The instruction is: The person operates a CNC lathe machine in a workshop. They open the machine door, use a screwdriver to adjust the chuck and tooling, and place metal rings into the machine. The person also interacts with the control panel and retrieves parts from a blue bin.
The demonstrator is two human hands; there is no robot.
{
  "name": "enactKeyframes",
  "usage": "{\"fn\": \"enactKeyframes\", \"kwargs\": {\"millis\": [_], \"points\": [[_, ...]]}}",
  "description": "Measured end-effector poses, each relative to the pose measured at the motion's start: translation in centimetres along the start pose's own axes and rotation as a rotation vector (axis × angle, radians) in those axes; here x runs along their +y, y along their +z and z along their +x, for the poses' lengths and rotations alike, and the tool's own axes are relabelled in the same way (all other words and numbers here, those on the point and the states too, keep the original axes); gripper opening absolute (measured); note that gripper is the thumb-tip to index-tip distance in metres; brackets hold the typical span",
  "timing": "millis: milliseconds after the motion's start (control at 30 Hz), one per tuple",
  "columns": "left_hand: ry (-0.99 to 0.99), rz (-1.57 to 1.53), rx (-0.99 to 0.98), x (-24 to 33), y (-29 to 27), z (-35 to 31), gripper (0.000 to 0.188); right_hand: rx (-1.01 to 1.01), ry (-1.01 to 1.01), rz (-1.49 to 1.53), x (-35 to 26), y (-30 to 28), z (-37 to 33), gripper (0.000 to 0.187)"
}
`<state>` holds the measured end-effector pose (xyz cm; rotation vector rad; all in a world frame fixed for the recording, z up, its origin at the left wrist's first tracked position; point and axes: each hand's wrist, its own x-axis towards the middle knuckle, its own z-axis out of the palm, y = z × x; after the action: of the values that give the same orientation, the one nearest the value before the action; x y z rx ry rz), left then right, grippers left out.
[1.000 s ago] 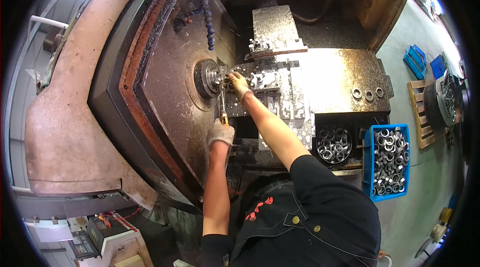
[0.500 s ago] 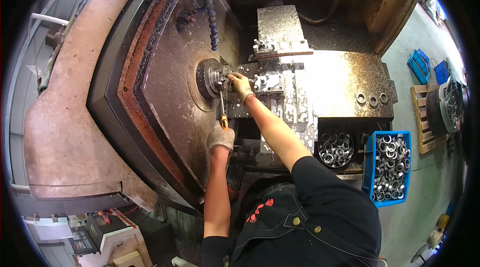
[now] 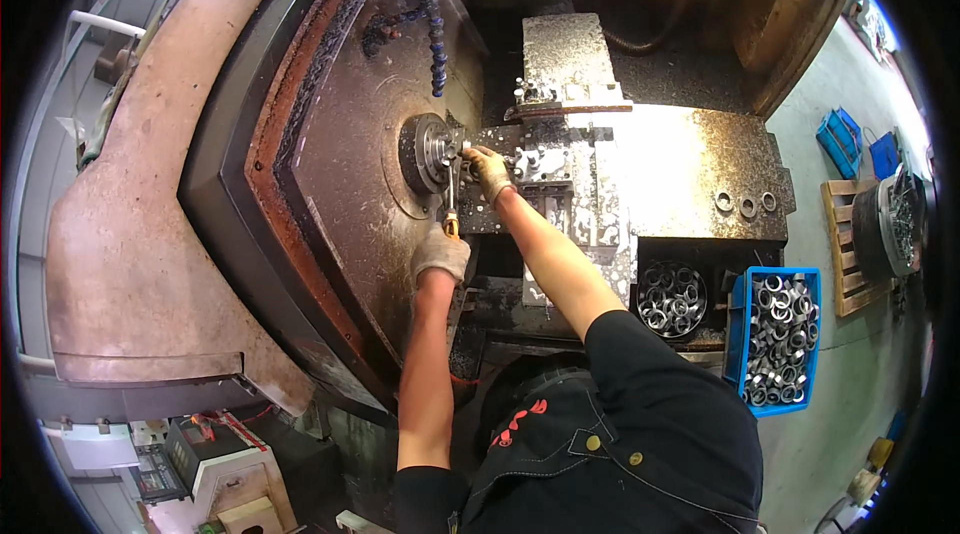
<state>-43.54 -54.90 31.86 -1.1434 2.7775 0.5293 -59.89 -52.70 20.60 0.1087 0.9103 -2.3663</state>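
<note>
My left hand, in a pale work glove, is closed round the orange-yellow handle of a screwdriver-like tool. Its long metal shaft points away from me, with the tip beside the front of the round lathe chuck. My right hand, gloved too, reaches to the right of the chuck. Its fingers are pinched together near the chuck's centre, close to the tool's tip. Whatever they grip is too small to make out. Just right of that hand stands the tool holder block on the metal slide.
Three metal rings lie on the brightly lit machine cover. Below it are a round black tub of rings and a blue crate full of rings. A blue segmented coolant hose hangs above the chuck. A wooden pallet stands far right.
My left hand has moved forward with the tool, whose tip now sits nearer my right fingers. My right hand stays at the chuck. The whole view has shifted slightly.
</note>
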Motion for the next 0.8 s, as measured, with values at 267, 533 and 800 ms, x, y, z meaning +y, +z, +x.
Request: {"fn": "enactKeyframes", "kwargs": {"millis": [267,533,800], "points": [[-0.014,-0.005,-0.04,-1.6,1.1,-3.3,0.027,-0.037,-0.124,-0.32,0.5,1.2,-0.5,0.02],[0.135,-0.266,0.043,-3.2,1.1,-9.1,0.026,-0.001,-0.288,-0.75,0.4,0.6,0.7,0.021],[0.309,-0.492,0.108,-8.3,0.5,-16.8,0.024,-0.015,-0.36,-0.63,0.5,0.6,0.7,0.034]]}}
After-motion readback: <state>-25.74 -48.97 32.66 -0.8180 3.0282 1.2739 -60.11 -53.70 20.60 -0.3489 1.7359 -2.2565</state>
